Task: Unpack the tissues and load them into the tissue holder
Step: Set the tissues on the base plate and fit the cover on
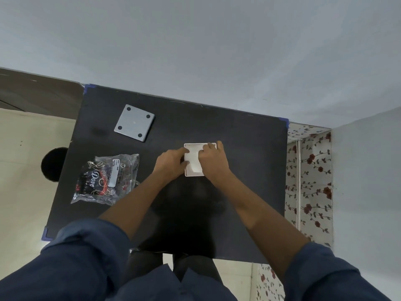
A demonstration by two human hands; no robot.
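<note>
A white square tissue holder [193, 160] sits on the black table [249, 170], and its open side shows white inside. My left hand [171, 162] grips its left edge with fingers curled over the rim. My right hand [213, 162] lies over its right half, fingertips pressing down into the white tissues. A clear plastic tissue wrapper [106, 179] with "Dove" lettering lies flat and crumpled to the left. A grey square base plate [134, 122] with black corner pads rests at the far left of the table.
A pale wall runs along the table's far edge and the right side. Floral-patterned covering [308, 174] fills the gap on the right. A black round object [53, 165] stands on the light floor to the left.
</note>
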